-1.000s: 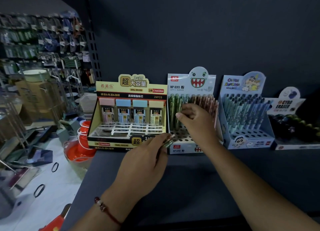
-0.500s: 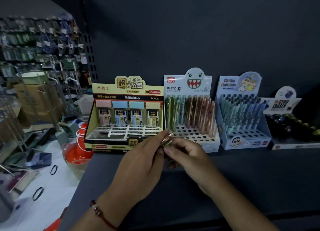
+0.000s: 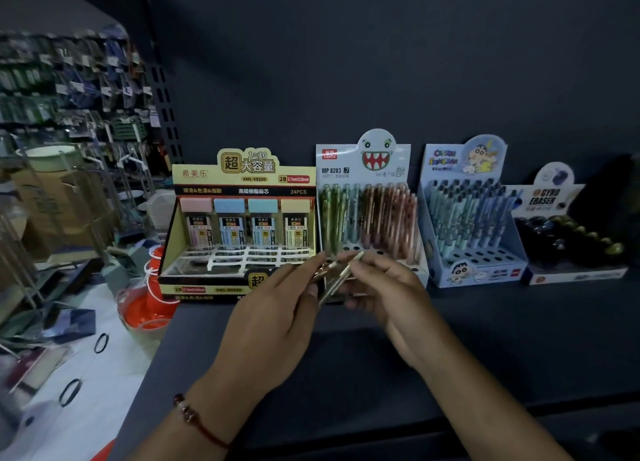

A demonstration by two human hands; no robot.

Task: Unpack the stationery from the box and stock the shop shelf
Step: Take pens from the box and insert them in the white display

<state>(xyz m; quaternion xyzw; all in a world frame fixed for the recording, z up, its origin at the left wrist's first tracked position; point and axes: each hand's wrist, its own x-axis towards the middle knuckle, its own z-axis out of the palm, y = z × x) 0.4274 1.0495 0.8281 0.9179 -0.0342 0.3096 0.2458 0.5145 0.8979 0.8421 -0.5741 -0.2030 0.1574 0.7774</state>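
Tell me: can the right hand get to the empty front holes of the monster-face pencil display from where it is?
Probably yes. The right hand pinches pencils just in front of the monster-face pencil display; nothing sits between. The left hand grips the same pencils.

The left hand (image 3: pixel 273 308) hides most of the pencils (image 3: pixel 337 275) it holds; their count is unclear. Hanging stock (image 3: pixel 69 90) at far left is blurred.

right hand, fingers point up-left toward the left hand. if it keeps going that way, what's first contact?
Most likely the left hand: the right hand already meets it at the small bunch of pens that both pinch. Beyond that stands the lead refill display box, though depth is unclear.
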